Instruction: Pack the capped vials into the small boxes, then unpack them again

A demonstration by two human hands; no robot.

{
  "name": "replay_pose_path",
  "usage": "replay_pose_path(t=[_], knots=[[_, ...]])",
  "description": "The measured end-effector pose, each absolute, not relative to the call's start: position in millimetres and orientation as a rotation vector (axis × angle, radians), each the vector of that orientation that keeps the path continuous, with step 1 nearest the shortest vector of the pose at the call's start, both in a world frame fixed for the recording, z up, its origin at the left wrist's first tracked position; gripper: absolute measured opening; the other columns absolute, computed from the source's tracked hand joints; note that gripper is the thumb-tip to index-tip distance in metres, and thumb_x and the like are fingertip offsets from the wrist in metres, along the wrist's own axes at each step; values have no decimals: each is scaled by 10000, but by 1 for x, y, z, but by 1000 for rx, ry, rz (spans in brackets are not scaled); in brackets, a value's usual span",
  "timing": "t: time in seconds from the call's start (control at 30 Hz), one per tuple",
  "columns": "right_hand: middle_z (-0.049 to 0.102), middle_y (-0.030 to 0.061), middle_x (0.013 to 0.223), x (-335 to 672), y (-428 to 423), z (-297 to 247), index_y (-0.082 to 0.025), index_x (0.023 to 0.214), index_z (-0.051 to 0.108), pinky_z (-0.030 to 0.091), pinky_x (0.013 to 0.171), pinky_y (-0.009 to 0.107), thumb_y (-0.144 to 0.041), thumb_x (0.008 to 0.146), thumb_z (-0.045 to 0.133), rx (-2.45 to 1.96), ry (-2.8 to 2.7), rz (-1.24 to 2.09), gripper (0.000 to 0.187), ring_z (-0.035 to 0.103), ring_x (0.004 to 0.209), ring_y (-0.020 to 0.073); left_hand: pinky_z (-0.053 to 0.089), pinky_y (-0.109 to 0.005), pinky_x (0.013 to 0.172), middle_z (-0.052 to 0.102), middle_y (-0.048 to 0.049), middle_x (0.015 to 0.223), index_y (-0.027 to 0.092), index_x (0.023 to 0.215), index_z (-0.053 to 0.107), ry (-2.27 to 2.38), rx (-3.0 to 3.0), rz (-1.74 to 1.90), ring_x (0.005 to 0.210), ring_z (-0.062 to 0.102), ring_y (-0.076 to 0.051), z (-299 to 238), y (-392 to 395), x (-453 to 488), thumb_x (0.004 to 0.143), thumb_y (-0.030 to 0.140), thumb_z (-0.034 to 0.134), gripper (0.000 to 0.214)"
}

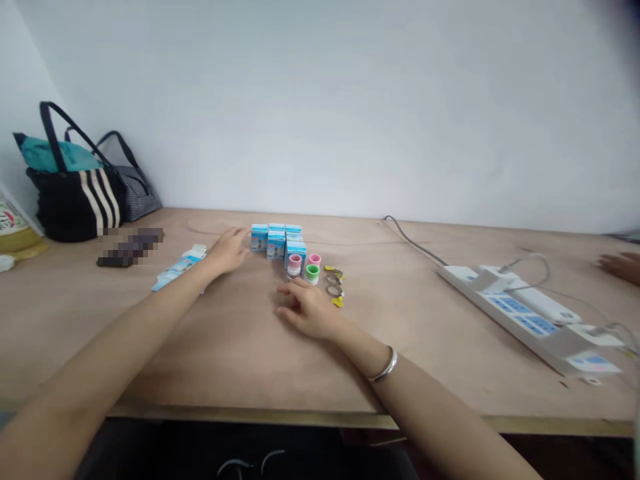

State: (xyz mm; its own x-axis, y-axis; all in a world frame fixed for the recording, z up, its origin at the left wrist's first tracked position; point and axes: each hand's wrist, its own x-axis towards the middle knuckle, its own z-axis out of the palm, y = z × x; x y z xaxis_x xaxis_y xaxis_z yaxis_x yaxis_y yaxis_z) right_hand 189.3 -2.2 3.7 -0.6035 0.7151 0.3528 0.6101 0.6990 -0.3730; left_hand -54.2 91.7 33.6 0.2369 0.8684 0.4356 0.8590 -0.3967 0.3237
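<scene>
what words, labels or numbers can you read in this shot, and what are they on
No text here reads clearly.
Blue boxes beside the left hand: printed fronts, too small to read.
Bottle label at the left edge: red marks, blurred.
Blue packet: print too small.
Power strip: blue panels, no legible text.
Dark object: pixelated, unreadable.

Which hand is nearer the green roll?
Right. The right hand lies just in front of the green roll; the left hand rests farther left, beside the blue boxes.
</scene>
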Motion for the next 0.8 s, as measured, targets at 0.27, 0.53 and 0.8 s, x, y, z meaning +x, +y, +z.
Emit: replay_pose_path(t=[0.27,0.53,0.8], knots=[[605,72,952,187,-3,3,-172,967,627,408,639,246,-286,789,580,-1211,-2396,203,216,568,750,149,382,-337,981,536,-118,1257,161,1193,507,1736,2340,858,1167,495,-262,29,163,-29,672,172,647,540],[680,57,874,185,-5,11,-218,1064,625,360,598,253,-335,823,516,-1548,-2303,94,289,599,737,176,454,-310,831,626,-58,1040,188,1080,534,1776,2262,702,938,591,-229,37,123,-49,578,233,710,533],[654,71,1007,182,8,10,-247,1172,555,371,619,254,-438,829,513,-1585,-2413,-15,395,601,865,210,495,-336,795,628,-26,1045,232,1127,511,1447,2299,689,898,620,-223,32,46,-60,670,302,634,478]])
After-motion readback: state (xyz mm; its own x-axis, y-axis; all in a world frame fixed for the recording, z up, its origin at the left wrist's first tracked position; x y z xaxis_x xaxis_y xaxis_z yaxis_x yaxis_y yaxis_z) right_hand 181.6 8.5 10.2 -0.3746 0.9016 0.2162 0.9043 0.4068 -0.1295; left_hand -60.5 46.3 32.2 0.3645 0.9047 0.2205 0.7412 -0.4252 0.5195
